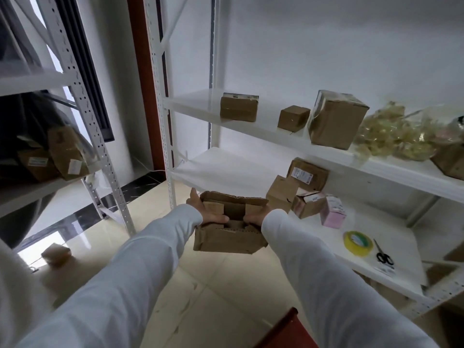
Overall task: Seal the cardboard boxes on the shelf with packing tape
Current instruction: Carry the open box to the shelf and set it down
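Held an open cardboard box point(227, 237) out in front of the white shelf point(376, 247), off it and over the floor tiles. Left hand point(206, 212) gripped the left side, thumb hooked over the flap; right hand point(256, 217) did the same on the right, so both grips were closed on it. Had the yellow tape roll point(357, 243) lying on the shelf just beside black scissors point(383, 256). Spotted more boxes point(296, 192) further back.

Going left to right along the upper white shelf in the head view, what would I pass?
Flat cardboard box → small cardboard cube → big taped box → heap of crumpled yellowish tape → a brown box cut off by the picture's edge.
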